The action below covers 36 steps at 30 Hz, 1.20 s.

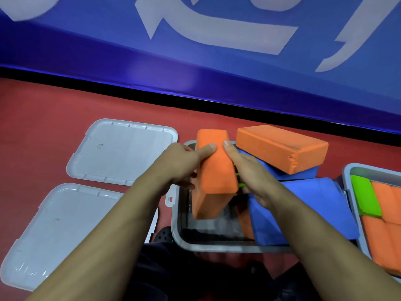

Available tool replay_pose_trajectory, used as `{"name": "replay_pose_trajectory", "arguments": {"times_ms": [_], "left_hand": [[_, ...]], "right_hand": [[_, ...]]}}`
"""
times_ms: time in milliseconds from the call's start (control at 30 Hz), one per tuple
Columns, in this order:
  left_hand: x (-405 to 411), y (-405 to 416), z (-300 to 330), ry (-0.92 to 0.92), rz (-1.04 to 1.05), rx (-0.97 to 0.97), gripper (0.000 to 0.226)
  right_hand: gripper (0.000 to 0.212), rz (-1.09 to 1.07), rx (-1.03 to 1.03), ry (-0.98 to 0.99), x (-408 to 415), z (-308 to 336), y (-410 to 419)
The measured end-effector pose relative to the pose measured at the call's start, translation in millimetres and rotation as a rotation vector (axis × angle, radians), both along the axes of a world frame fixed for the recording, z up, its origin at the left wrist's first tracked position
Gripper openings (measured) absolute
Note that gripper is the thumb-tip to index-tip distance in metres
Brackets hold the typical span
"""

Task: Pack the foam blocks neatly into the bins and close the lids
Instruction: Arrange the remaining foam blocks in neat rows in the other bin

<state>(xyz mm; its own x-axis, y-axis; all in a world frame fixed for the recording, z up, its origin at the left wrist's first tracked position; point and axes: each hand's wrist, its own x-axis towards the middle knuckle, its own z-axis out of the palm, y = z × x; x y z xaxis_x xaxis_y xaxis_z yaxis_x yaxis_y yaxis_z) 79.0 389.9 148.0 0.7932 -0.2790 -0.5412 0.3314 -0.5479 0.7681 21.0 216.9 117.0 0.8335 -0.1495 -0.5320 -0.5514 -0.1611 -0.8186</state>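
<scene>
1. Packing step – both hands, left hand (184, 161) and right hand (249, 170), grip an orange block (213, 170) tilted over the middle bin (217, 246), fingers curled round it
2. Next – stand it flat beside the blue blocks (303, 209)

Orange block (213, 170) between the fingers: matt foam, smooth faces. Second orange block (282, 146) beyond the fingertips: same foam, chipped and crumbly at one corner. Blue blocks (303, 203) matt foam. Grey bin (217, 246) glossy plastic; lids (121, 153) smooth, satin plastic.
</scene>
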Motion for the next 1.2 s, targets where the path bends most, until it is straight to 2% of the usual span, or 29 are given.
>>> {"name": "replay_pose_trajectory", "arguments": {"times_ms": [200,367,533,700,833,1000,1200], "left_hand": [[1,-5,-8,0.103,-0.046,-0.001,0.055],[1,-6,-23,0.212,-0.114,0.015,0.049],[3,-6,-31,0.282,-0.111,-0.018,0.046],[1,-9,-29,0.267,-0.155,0.003,0.047],[1,-11,-35,0.285,-0.160,0.019,0.048],[-3,-14,-60,0.390,-0.172,0.029,0.042],[-9,-16,-103,0.437,-0.141,0.050,0.035]], "right_hand": [[0.075,0.045,0.025,0.073,-8,2,-11],[0.055,0.104,0.034,0.148,-11,-9,-14],[0.054,0.115,0.092,0.210,-10,-11,-17],[0.062,0.141,0.012,0.205,-14,-8,-20],[0.058,0.163,0.000,0.247,-14,-10,-21],[0.052,0.207,0.019,0.332,-12,-41,-14],[0.045,0.132,0.039,0.424,-13,-82,3]]}}
